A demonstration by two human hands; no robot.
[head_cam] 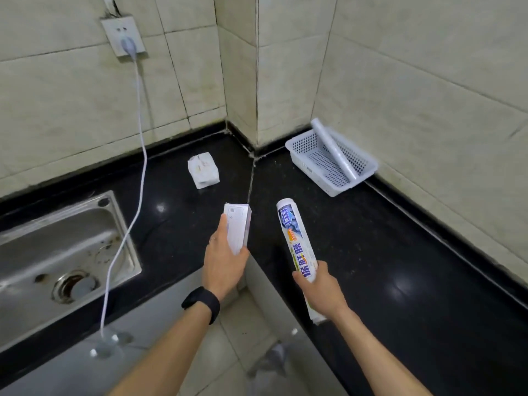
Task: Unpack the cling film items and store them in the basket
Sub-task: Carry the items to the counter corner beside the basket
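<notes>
My left hand grips a white cardboard box by its lower end, above the black counter's inner corner. My right hand holds a wrapped cling film roll with blue and orange print, pointing away from me. A white perforated basket sits in the right corner against the wall. One bare cling film roll lies slanted in it, its far end resting on the basket's back rim.
A crumpled white package lies on the black counter near the wall corner. A steel sink is at left. A white cable hangs from a wall socket across the sink's edge. Tiled walls enclose the corner.
</notes>
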